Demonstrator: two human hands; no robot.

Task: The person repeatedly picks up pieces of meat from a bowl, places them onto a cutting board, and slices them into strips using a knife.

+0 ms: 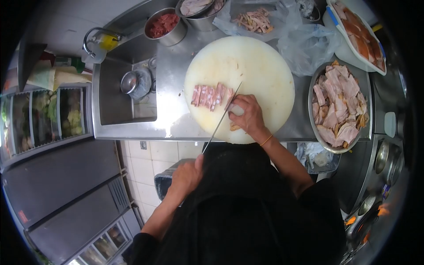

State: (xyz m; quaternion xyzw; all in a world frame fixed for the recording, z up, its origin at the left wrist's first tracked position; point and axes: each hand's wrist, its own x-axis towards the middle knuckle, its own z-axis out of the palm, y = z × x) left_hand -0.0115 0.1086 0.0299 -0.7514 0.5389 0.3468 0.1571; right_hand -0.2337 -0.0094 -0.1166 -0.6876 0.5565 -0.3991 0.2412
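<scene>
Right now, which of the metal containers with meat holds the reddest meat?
The round pot nearest the sink: its meat is deep red, while the neighbouring pot and the large bowl show paler meat.

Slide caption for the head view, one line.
Left hand holds a knife over a round cutting board; right hand beside the cut meat.

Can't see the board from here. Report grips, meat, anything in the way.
Left grip on knife. Right grip curled low over board. Cut meat in a row, left of knife. Possible snag: right grip so near the knife.
</scene>
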